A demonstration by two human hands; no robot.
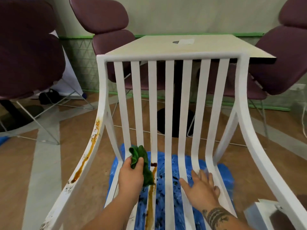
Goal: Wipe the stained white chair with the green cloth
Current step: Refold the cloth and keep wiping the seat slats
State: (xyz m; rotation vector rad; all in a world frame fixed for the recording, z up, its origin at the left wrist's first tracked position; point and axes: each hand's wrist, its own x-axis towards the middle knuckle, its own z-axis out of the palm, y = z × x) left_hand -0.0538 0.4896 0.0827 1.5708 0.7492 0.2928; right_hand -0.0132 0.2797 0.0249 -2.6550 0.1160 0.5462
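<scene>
Head cam view, only one angle here. The white chair [169, 100] fills most of the frame, slatted back and seat, with open gaps between every slat wide enough to see the floor through. The left hand [131, 175] has its fingers curled tight around the green cloth [141, 161], bunched up and pressed against the seat slats near the bend where back meets seat — some of it hangs down past the thumb. Right next to the cloth there's a brown stain [152, 193] running down one slat, and another long brown streak [88, 155] along the chair's left outer rail. The right hand [202, 185] lies flat on the seat slats with fingers spread, holding nothing.

Under the seat is a blue sheet [222, 176] speckled with dark spots. Behind the chair back sits a pale table [166, 47], its near edge just past the top rail — purple chairs [29, 52] crowd both sides.
</scene>
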